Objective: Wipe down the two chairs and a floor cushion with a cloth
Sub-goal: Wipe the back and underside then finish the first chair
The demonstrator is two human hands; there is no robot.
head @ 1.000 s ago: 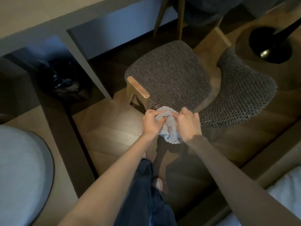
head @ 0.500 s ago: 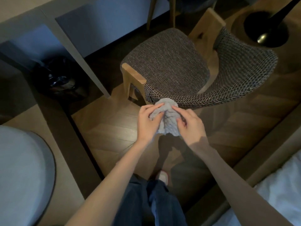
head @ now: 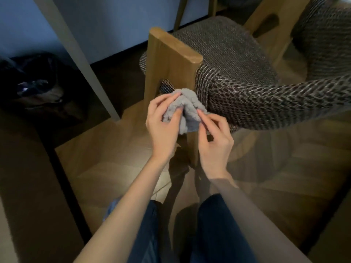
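Head view, looking down past dark trousers to a wooden floor [head: 106,149]: fluffy grey cloth [head: 187,109] held in mid-air, just in front of the wooden post [head: 171,59] of the near chair [head: 266,103] and beside its woven backrest, seemingly not yet pressed to either; left grip [head: 163,128] curled under and round the bundle, with thumb and forefinger laid over the top fold; right grip [head: 214,137] pinching the cloth's right edge between thumb and fingertips, other fingers loosely bent; probably bunching or refolding to find a fresh face, judging by the pose alone. To do it well: gather into a firm pad filling one palm; tuck loose ends in, away from the floor and the coarse weave; then free one grip to steady the chair; wipe the post from the top downward, including the slot with fabric behind it; stroke backrest and seat [head: 228,46] one way with light pressure, wary of pile snagging on rough weave; turn to a clean face before moving on. Cannot tell how much of this chair already wiped; legs of perhaps a second chair [head: 179,14] at the top edge; floor cushion out of frame.
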